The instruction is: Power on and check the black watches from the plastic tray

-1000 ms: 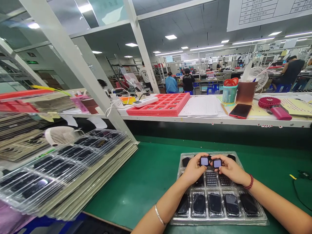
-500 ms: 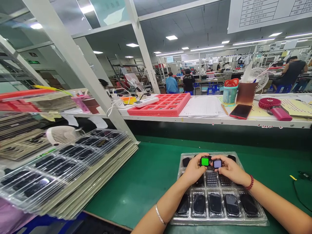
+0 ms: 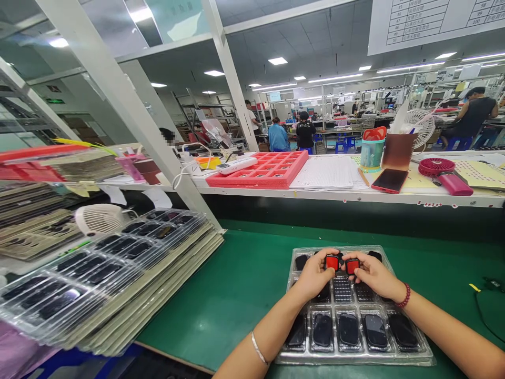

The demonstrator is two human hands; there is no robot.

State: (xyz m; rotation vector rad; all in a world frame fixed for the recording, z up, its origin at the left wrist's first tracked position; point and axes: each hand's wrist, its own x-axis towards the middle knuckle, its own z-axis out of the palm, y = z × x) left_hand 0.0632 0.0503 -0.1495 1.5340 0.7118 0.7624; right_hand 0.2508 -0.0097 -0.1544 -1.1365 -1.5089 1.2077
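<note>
Black square watch-like devices (image 3: 332, 262) with red-lit screens, two in number, are side by side above the rear part of a clear plastic tray (image 3: 355, 359). One is grasped by the fingers of the left hand (image 3: 314, 273), the other by the fingers of the right hand (image 3: 373, 275). At this stage, I judge, both screens are switched on for viewing, and neither device is laid in the tray. All five front compartments contain dark rounded pieces (image 3: 349, 329); one middle compartment (image 3: 342, 288) shows its patterned bottom. The hands cover other places, so I cannot count them all. Green table (image 3: 244, 295) surface extends leftward to the stacked beige trays (image 3: 158, 295) and rightward to a thin black cable (image 3: 487, 321). Behind, the white shelf (image 3: 315, 195) edge runs higher than the tray.
</note>
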